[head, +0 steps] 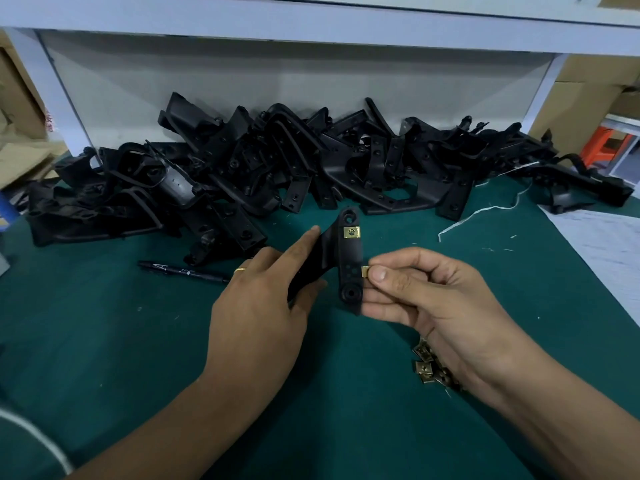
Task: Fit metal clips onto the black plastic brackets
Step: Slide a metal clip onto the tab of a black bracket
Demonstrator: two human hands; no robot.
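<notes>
the left hand grips the black bracket above the green counter, flat face up, probably to bare its edge; one clip already sits near the top; the right hand pinches a second clip against the side; spare clips lie below.

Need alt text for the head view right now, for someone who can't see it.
The left hand holds a black bracket with one brass clip already fitted, while the right hand pinches a second clip against its edge. Spare clips, a pen and piled brackets lie on the green mat.
</notes>
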